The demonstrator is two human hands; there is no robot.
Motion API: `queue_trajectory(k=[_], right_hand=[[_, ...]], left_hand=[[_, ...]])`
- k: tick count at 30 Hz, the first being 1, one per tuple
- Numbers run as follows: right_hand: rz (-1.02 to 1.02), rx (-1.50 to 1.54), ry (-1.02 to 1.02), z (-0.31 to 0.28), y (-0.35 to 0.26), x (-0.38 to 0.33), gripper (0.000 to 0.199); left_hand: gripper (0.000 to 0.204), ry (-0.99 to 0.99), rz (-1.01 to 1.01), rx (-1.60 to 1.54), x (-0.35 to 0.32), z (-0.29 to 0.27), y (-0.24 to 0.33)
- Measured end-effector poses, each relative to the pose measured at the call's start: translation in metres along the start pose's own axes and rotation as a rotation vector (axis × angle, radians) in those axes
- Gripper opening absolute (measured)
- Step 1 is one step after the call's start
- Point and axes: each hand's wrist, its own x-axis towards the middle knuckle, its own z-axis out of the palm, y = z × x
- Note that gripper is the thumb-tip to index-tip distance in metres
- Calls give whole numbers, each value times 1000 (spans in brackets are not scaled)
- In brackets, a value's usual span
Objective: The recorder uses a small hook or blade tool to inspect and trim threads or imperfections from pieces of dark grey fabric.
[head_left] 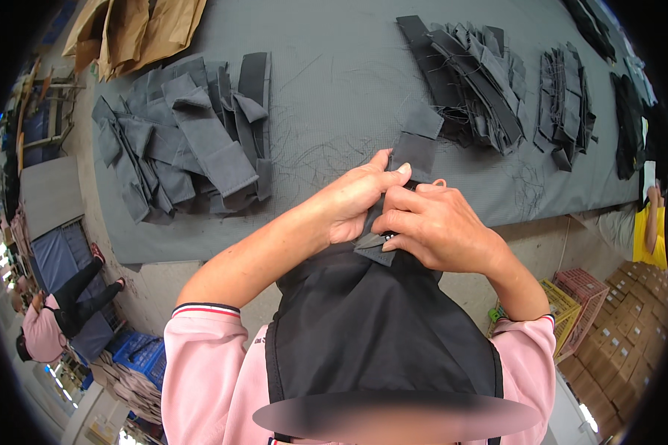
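1. Centrally, the grey fabric strip (414, 152) sits at the table's (341, 37) near edge.
2. Left hand (360, 191) pinches it firmly; right hand (439, 228) curls closed around snips (371, 240) (partly hidden).
3. Probably trimming; the next cut calls for tautness.

Blue crate (139, 359), yellow crate (559, 310), cardboard boxes (632, 334)

bare forearms (263, 256) angle inward; left hand (355, 196) pinches, thumb (395, 176) on top, right hand (445, 228) curled just beside it.
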Motion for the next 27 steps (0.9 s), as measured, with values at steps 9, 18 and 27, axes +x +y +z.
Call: queue_trajectory(k=[9, 18, 27], right_hand=[[-97, 138, 54, -9, 3, -13, 26], [270, 244, 578, 37, 2, -6, 22], [-41, 90, 513, 60, -14, -19, 22]], left_hand=[[56, 5, 33, -25, -2, -1, 5], [35, 86, 421, 7, -5, -3, 2], [31, 213, 694, 115, -7, 5, 7]])
